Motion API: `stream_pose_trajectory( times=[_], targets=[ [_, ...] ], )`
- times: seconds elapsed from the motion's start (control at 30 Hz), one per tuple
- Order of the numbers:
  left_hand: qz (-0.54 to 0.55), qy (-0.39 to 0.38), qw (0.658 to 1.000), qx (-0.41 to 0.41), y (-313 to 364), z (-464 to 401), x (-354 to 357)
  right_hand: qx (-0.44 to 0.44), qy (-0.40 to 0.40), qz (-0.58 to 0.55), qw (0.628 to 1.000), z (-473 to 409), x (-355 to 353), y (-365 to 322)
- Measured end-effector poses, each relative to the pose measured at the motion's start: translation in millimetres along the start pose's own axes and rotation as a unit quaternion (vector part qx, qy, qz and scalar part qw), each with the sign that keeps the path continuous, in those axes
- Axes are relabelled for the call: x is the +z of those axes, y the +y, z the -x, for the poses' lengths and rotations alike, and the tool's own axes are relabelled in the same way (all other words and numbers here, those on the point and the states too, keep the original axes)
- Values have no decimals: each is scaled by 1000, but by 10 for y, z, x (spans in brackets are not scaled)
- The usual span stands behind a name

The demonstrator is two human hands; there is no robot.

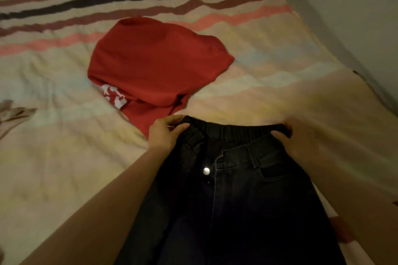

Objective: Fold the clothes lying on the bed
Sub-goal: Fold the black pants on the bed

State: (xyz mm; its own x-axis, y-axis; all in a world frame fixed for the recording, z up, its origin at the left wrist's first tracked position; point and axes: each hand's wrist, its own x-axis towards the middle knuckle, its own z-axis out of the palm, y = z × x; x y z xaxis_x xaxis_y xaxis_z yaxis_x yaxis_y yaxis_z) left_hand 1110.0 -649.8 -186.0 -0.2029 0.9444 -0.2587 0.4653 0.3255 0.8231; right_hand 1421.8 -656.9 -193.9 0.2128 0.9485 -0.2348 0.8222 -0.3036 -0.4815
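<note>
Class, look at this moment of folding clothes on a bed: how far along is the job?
Done, it seems: the red top lies folded on the bed. In hand: the left hand and right hand grip the waistband of the black jeans, not yet folded. Left: a pale garment at the left edge looks crumpled.

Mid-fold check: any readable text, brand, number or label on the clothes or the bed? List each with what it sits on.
None can be read.
White print on the red garment, at its lower left fold: partly folded under and blurred, unreadable.
Metal button on the black jeans: any marking too small to tell.
Striped bedsheet: pattern only.
</note>
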Motion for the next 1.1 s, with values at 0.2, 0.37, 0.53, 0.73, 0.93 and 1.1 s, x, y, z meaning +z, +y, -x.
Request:
stream_pose_trajectory(
  times=[0.2, 0.37, 0.53, 0.73, 0.93, 1.1],
  targets=[
    [36, -45, 997, -54, -265, 625, -481, -79, 37, 77, 993, 489, 5, -491],
    [2, -50, 994, -96, -699, 1614, -1068, -308, -76, 105, 942, 1529, 436, -1135],
    [-51, -43, 991, -120, -1073, 2561, -1583, -474, -160, 192, 844, 2407, 903, -1579],
    [-107, -49, 981, -156, -1688, 3685, -1978, -569, -211, 252, 753, 2967, 1312, -1840],
    [-232, -100, 949, -187, -2265, 4433, -2319, -630, -224, 304, 678, 3255, 1694, -1928],
    [-259, -85, 948, -162, -2526, 4673, -2499, -668, -229, 323, 630, 3465, 1856, -2054]
  ],
)
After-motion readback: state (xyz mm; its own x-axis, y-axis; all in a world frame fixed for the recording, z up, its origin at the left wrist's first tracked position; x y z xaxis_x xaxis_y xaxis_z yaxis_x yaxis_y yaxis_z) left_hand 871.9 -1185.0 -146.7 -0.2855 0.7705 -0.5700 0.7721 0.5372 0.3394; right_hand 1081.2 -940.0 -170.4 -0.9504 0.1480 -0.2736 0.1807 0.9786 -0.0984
